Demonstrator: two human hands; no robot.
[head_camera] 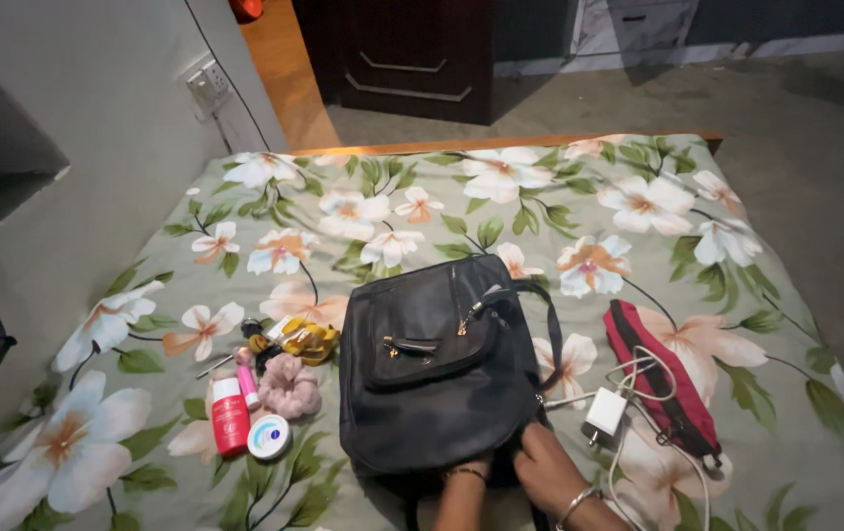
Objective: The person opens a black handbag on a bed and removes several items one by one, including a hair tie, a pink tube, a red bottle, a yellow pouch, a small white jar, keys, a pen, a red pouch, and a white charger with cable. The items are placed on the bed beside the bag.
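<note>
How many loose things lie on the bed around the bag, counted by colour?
Black: 1, the bag, both hands at its bottom edge
Red: 2, bottle and pouch
White: 2, charger and round tin
Pink: 2, scrunchie and small tube
Yellow: 1, clip
Total: 8

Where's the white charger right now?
In the head view, the white charger lies on the floral bedsheet, right of the black backpack and beside the red pouch, near the right hand.
</note>
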